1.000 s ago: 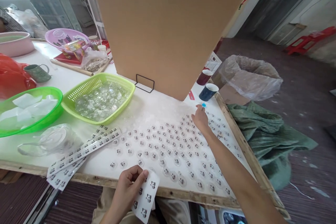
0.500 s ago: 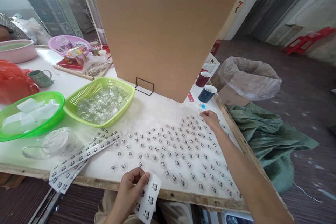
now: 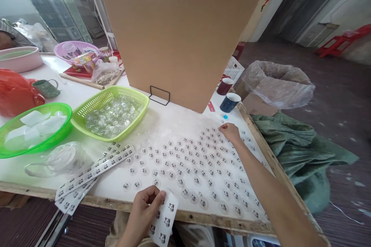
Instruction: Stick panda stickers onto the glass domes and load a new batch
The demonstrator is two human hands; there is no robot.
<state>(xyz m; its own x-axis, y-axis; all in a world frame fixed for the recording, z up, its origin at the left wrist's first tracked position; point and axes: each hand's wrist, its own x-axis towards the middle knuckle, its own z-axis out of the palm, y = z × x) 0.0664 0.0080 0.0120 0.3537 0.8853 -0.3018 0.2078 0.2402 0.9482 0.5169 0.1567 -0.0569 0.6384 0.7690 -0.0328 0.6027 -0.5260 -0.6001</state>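
My left hand (image 3: 146, 210) pinches a sheet of panda stickers (image 3: 165, 220) between thumb and fingers at the table's front edge. Far out on the right, my right hand (image 3: 230, 132) is closed, its fingertips down at the tabletop beside the far rows of discs; whatever they pinch is hidden. Many small clear discs (image 3: 197, 180), each bearing a panda picture, lie spread over the white table (image 3: 171, 121). More sticker strips (image 3: 95, 168) lie crossed at the left, one end hanging over the edge.
A yellow-green basket (image 3: 136, 123) holds clear pieces. Left of it are a green bowl (image 3: 62, 125) and a clear plastic-wrapped cup (image 3: 65, 158). A large brown board (image 3: 179, 38) stands at the back. Near the right edge stand a blue mug (image 3: 230, 103) and a maroon mug (image 3: 224, 86).
My right hand has shifted very slightly left and toward me, still low over the discs. My left hand stays in place with the sticker sheet.
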